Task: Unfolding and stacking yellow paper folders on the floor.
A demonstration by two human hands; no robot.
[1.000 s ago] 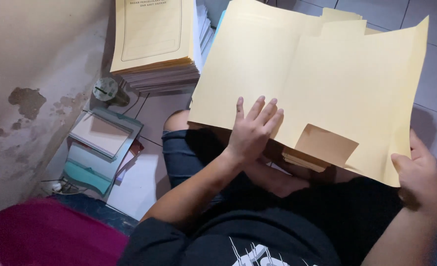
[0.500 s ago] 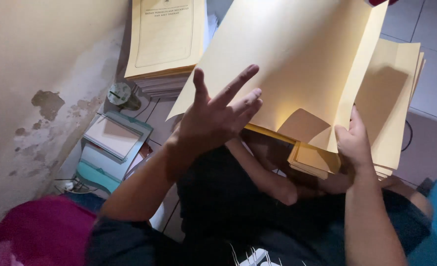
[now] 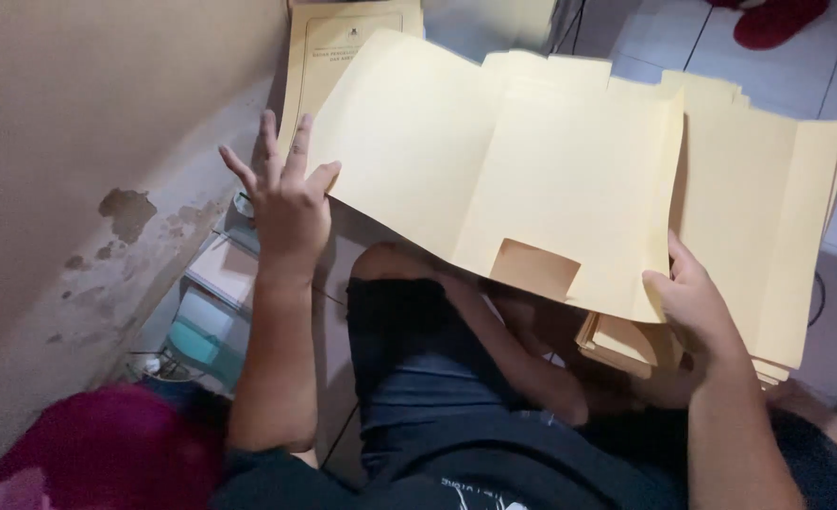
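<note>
head view: one opened manila folder (image 3: 532,179) lies unfolded over the person's lap, atop one stack of like folders (image 3: 777,236); one further pile of printed folders (image 3: 343,47) stands on the floor by the wall. two hands counted. left hand (image 3: 286,203), grip released, fingers spread, touching the folder's left edge; half a second ago it was raised clear in front of the sheet. right hand (image 3: 697,307), grip closed on the folder's lower right edge; previously it held a lifted flap upright, now laid flat. folder's long axis runs left to right, its cut tab pointing toward the person.
</note>
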